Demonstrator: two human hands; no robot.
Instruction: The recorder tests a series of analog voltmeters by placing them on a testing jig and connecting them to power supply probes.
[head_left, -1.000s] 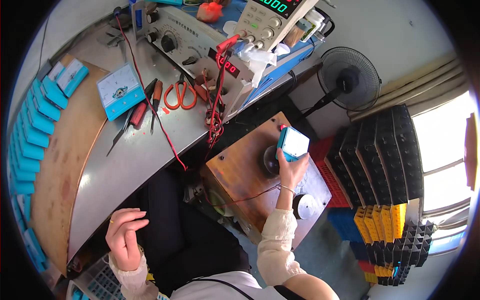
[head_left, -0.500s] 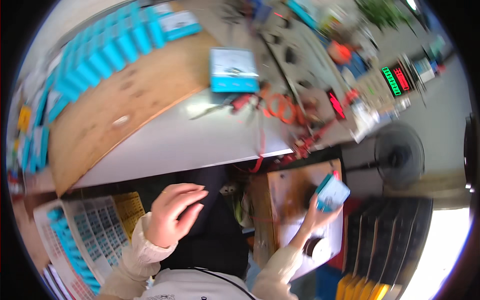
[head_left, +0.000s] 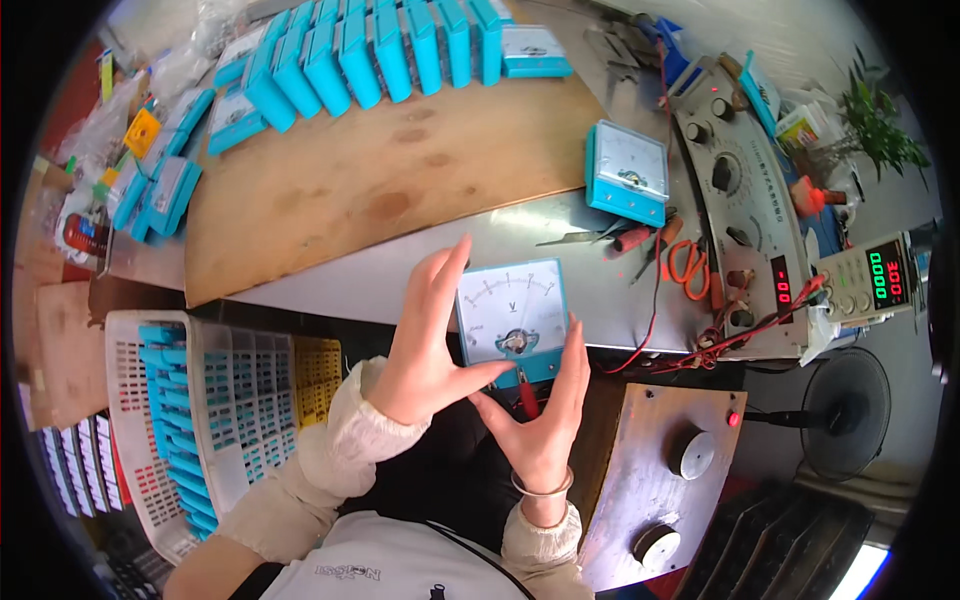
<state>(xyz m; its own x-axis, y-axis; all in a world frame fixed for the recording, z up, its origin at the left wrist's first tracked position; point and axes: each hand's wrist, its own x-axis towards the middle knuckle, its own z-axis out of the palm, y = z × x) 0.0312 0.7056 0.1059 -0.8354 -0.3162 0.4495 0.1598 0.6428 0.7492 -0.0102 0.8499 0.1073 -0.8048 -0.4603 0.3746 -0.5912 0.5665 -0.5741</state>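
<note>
A teal panel meter with a white dial (head_left: 510, 300) is upright in front of me, held between my hands near the bench's front edge. My left hand (head_left: 428, 350) grips its left side, thumb at the lower corner. My right hand (head_left: 532, 425) holds the right and lower edge. A red part (head_left: 527, 400), unclear what, hangs below the meter's centre. Just beyond lie another teal meter (head_left: 625, 170), red-handled screwdrivers (head_left: 632, 238), orange-handled scissors (head_left: 688, 268) and red wires (head_left: 650, 340).
A row of teal meters (head_left: 380, 60) lines the wooden board (head_left: 370, 200). Test instruments (head_left: 740, 200) and a power supply (head_left: 860, 280) stand right. A crate of teal parts (head_left: 175, 420) is lower left; a metal box with knobs (head_left: 660, 480) and a fan (head_left: 845, 410) are lower right.
My view has swung toward the bench. The meter has moved from over the metal box to in front of me, and my left hand has joined the right on it.
</note>
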